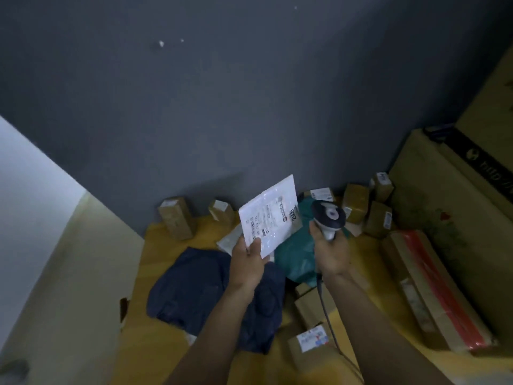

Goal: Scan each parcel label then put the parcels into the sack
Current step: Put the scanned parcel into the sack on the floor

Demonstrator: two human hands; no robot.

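My left hand (248, 258) pinches the lower corner of a flat white parcel (270, 215), held up with its printed label facing me. Just to its right, my right hand (330, 252) grips the handle of a grey and white barcode scanner (329, 215); the scanner's head sits beside the parcel's right edge and its cable (326, 309) hangs down along my forearm. A dark blue sack (200, 287) lies crumpled on the yellow floor (166, 240) below my left arm.
A teal bag (297, 257) lies behind the scanner. Several small cardboard boxes (176, 218) stand along the grey wall and at the right (379, 218). More labelled boxes (311, 339) lie near my right arm. Large cartons (433, 287) are stacked at the right.
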